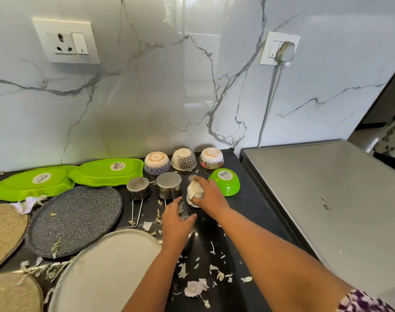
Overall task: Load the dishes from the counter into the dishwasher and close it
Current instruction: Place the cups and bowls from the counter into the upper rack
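Nearly all the dishes sit on the counter (248,212): three patterned bowls (184,159), a green bowl (228,182), two steel cups (168,185), green trays (106,171) and plates (75,219). Right hand (208,194) has its grip around a small white bowl (193,192); left hand (175,221) hovers open beside it. Loading seems barely begun; no dishwasher shows.

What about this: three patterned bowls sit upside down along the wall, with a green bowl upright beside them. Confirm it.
Not quite. The head view shows the green bowl upside down too, base and barcode sticker facing up. The three patterned bowls do sit upside down along the wall.
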